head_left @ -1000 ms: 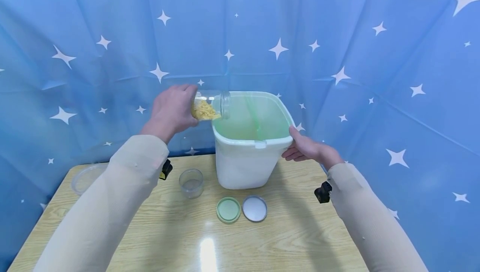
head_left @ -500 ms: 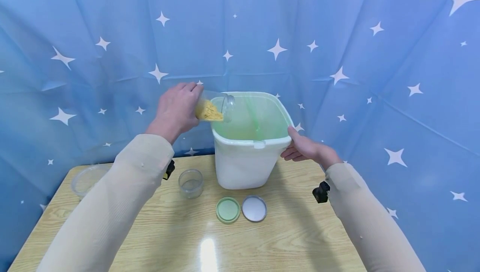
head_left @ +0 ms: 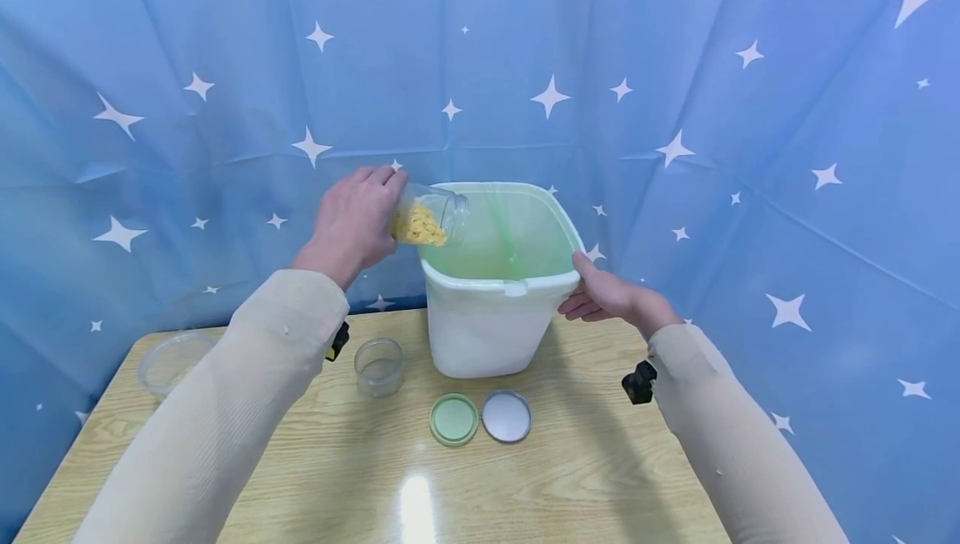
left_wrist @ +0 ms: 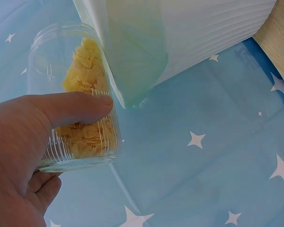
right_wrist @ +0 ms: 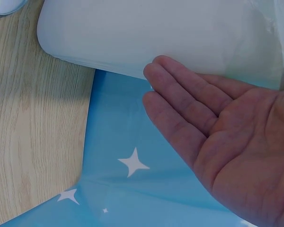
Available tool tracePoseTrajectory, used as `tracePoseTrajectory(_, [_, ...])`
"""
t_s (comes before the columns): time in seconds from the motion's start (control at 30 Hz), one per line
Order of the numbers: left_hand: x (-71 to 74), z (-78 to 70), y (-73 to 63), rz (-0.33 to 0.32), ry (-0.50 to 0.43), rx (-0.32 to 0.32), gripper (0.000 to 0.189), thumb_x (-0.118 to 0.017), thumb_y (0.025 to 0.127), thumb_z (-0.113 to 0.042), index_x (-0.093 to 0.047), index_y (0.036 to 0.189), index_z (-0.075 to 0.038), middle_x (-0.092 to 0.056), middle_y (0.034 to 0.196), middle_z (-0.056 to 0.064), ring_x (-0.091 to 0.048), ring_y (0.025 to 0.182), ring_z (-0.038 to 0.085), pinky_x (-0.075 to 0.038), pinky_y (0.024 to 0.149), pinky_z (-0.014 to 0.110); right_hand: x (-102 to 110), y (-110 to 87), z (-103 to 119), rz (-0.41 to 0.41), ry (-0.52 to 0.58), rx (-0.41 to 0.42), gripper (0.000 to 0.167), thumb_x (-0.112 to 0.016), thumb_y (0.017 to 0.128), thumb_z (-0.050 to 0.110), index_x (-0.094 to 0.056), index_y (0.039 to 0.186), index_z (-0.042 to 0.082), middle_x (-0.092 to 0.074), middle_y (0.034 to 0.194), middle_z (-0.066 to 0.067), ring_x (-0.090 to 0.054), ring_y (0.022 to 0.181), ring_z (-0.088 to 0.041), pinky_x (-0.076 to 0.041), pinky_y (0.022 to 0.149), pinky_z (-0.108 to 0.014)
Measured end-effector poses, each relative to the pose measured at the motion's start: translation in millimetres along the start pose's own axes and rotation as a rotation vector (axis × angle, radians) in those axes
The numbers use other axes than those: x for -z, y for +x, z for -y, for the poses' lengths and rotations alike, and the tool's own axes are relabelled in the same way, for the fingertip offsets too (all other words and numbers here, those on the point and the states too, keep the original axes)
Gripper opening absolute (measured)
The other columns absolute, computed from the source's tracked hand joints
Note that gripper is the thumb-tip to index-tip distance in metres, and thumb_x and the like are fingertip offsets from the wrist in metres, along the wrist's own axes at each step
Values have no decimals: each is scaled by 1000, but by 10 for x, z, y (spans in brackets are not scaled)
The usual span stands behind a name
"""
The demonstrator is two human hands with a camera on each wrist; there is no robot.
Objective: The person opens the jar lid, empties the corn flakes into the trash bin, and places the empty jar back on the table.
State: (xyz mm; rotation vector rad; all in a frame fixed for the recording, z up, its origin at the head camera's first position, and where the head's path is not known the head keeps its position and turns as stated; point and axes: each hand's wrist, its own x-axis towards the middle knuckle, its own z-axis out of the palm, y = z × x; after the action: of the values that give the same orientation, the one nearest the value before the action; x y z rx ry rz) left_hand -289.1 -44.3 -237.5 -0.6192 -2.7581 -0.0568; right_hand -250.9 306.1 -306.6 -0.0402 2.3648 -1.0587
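My left hand [head_left: 358,219] grips a clear ribbed glass jar [left_wrist: 42,71], thumb across its side. Yellow flakes [head_left: 422,226] lie along the lower wall of the tipped jar, whose mouth points right over the left rim of a white trash bin [head_left: 483,327]. A thin green bag [head_left: 480,236] lines the bin and folds over its rim. My right hand [head_left: 609,292] is at the bin's right front corner, its thumb at the rim. Below the rim its fingers [right_wrist: 180,106] extend nearly straight along the outside. No flakes can be made out inside the bag.
On the wooden table [head_left: 585,477] in front of the bin lie a green lid [head_left: 453,419] and a white-faced lid [head_left: 506,416]. A small clear container [head_left: 378,367] stands left of the bin. A clear round lid or dish [head_left: 171,361] is partly behind my left sleeve.
My left hand has moved slightly right with the jar, whose mouth now reaches farther over the bin. The flakes have shifted inside the jar. My right hand stays at the rim.
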Motion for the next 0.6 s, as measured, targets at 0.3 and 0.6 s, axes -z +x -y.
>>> tracePoseTrajectory(0.3, [-19, -44, 12, -41, 17, -28, 73, -78, 73, -5, -47, 139, -6, -50, 143, 13, -43, 134, 32, -35, 116, 44, -18, 26, -8, -4, 32, 7, 91, 6, 98, 60, -37, 141, -8, -50, 138, -32, -48, 131, -43, -36, 114, -52])
tracePoseTrajectory(0.6, [-24, -74, 9, -85, 18, -55, 71, -76, 72, -2, -49, 138, -5, -53, 139, 14, -45, 133, 32, -35, 116, 43, -24, 0, 5, -9, 41, 9, 93, 6, 98, 60, -38, 139, -10, -49, 138, -33, -48, 131, -45, -37, 113, -50])
